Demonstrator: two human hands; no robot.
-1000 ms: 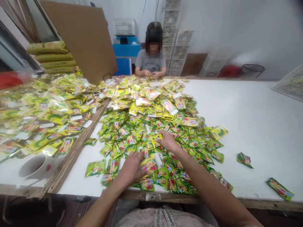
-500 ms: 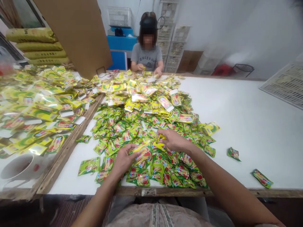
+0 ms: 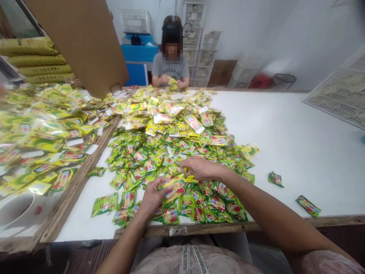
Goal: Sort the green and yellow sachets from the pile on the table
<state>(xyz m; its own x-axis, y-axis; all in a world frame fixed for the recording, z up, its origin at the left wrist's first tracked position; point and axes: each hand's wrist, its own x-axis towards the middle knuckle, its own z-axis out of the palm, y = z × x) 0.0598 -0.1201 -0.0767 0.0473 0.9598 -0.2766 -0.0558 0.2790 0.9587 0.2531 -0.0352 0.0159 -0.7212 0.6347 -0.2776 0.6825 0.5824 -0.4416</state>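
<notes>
My left hand (image 3: 154,193) is closed round the left end of a small yellow carton (image 3: 176,189) with watermelon pictures, held tilted above the packets. At the carton's right end, my right hand (image 3: 199,168) has its thumb and fingers pinched on a yellow flap. The bent fingers partly cover that end. Under and around both hands spread many green foil packets (image 3: 212,201) with watermelon prints. Just beyond them rises a heap of yellow cartons (image 3: 171,110), some with white flaps standing out.
Across the table (image 3: 273,137) sits another person (image 3: 170,68), handling a yellow carton. A wooden strip (image 3: 85,171) separates more cartons (image 3: 45,140) and a white mug (image 3: 17,209) on the left. Two loose packets (image 3: 308,205) lie at right, near a white crate (image 3: 339,95).
My right hand has moved left to the carton's end, and the carton has turned a little more level. The other person's hands have come together around a yellow carton. The view has shifted slightly.
</notes>
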